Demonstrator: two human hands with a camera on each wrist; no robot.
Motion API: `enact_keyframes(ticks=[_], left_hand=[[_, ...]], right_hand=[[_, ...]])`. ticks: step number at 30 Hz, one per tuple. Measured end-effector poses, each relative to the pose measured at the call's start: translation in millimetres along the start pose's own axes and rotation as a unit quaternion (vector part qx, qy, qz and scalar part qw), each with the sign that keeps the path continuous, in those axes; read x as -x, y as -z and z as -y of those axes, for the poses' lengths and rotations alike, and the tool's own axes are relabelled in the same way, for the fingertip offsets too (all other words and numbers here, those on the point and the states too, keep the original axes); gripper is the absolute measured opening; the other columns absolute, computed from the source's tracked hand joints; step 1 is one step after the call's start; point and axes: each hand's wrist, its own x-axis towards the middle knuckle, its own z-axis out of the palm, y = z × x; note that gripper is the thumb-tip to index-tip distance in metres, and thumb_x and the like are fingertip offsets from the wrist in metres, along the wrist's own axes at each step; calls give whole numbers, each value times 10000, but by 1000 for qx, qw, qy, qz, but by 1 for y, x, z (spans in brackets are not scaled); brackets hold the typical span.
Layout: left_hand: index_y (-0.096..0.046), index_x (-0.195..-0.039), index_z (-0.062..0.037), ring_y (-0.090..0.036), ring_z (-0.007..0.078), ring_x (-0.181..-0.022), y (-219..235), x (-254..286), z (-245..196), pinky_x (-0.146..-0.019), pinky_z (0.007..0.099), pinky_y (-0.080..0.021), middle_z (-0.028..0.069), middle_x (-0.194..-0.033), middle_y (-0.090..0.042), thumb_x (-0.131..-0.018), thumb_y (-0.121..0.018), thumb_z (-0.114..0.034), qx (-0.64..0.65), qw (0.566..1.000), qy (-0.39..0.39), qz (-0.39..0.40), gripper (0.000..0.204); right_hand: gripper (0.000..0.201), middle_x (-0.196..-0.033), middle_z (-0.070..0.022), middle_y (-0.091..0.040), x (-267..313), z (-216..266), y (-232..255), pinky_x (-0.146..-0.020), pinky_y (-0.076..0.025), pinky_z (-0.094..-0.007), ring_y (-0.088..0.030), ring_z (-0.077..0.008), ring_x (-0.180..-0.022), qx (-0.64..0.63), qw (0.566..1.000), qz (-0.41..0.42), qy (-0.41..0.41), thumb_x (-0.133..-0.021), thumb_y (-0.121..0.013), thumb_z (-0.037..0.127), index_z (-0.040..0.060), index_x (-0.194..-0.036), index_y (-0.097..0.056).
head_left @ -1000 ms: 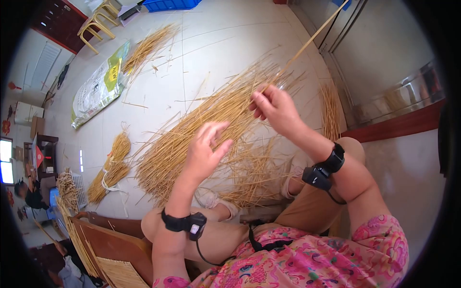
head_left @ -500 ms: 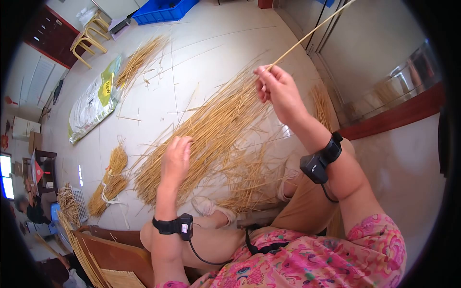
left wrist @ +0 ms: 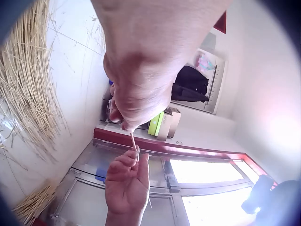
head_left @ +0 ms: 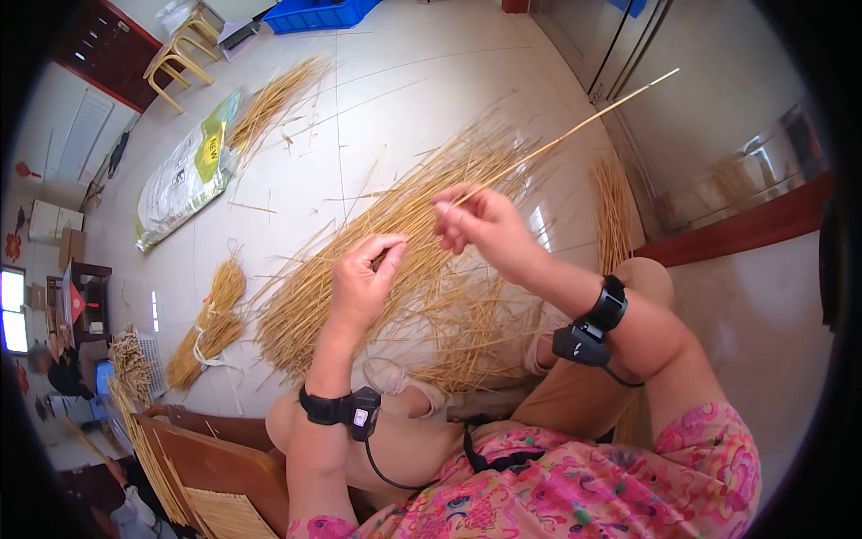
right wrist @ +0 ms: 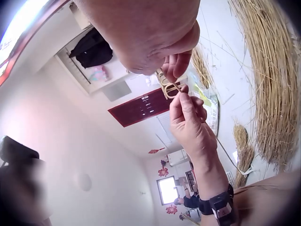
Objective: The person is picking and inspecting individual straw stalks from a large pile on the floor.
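Observation:
A single long straw stalk point(head_left: 611, 108) slants up to the right from my right hand point(head_left: 485, 225), which pinches it between thumb and fingers. My left hand point(head_left: 361, 278) is just to the left, its thumb and fingertips pinching the same stalk's lower part. Between the two hands a short length of the stalk point(left wrist: 133, 141) shows in the left wrist view. The right wrist view has the left hand point(right wrist: 195, 134) close below the right fingertips. Beneath both hands a wide heap of loose straw point(head_left: 359, 260) lies on the tiled floor.
A tied straw bundle point(head_left: 211, 319) and a printed sack point(head_left: 184, 180) lie to the left. More straw point(head_left: 615, 211) lies by the metal-framed door at right. A blue crate point(head_left: 319, 13) and stools point(head_left: 180, 58) stand at the back. A wooden chair point(head_left: 215, 458) is at lower left.
The hands first moved apart, the right one up and the left one down and left. Now they have come back together, and the stalk tilts lower to the right.

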Motion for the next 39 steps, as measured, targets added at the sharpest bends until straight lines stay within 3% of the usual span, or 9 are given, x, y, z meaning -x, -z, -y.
enact_keyframes(ticks=[5,12,18,24,30,33,36,39], left_hand=[[-658,-962,0,-575,83,-664,0,2,11,-606,220,-462,50,-789,-631,-856,-607,-63,39,998,42,-13,134],[-654,-977,11,-596,86,-749,-3,1,0,-668,213,-474,49,-839,-643,-850,-614,-48,113,992,59,23,145],[-669,-917,4,-569,80,-677,-6,0,6,-610,219,-455,50,-778,-642,-815,-649,-39,120,992,10,26,113],[-626,-857,-2,-549,71,-725,-1,2,5,-675,220,-456,21,-780,-612,-869,-587,-49,181,976,104,60,62],[-594,-877,-5,-547,63,-715,4,-1,14,-669,213,-458,29,-778,-621,-895,-574,-88,168,979,114,13,87],[-600,-858,-13,-536,40,-639,0,-2,16,-583,185,-439,26,-738,-631,-892,-578,-99,171,979,96,-50,95],[-598,-869,-16,-529,33,-616,-3,0,3,-549,175,-433,25,-746,-629,-898,-568,-96,206,970,130,-23,90],[-575,-894,-19,-525,36,-596,-11,3,4,-532,168,-431,22,-755,-617,-909,-547,-87,242,963,115,-1,75]], right_hand=[[151,-810,-81,-618,-7,4,10,-582,-489,-226,-607,-120,-660,-45,996,-78,11,-948,-501,172,22,-942,-515],[137,-814,-84,-630,0,-8,-5,-581,-491,-225,-615,-116,-680,-16,1000,-1,16,-930,-530,144,7,-929,-539],[101,-775,-62,-634,1,-16,-6,-575,-489,-213,-616,-100,-681,41,998,57,-11,-899,-578,105,9,-915,-554],[110,-787,-63,-642,4,-13,-10,-556,-481,-213,-613,-94,-668,69,995,65,-27,-886,-603,116,17,-887,-556],[112,-795,-71,-644,6,-16,-13,-547,-471,-215,-613,-101,-663,55,997,45,-35,-900,-581,132,35,-875,-530],[97,-800,-74,-644,6,-16,-14,-554,-472,-216,-613,-104,-667,17,999,40,-29,-910,-559,126,42,-895,-514],[94,-796,-78,-641,4,-21,-16,-551,-478,-219,-614,-107,-666,24,997,61,-32,-914,-547,116,36,-921,-497],[100,-783,-83,-632,3,-33,-18,-539,-490,-224,-615,-111,-656,47,995,80,-31,-916,-536,99,20,-933,-477]])
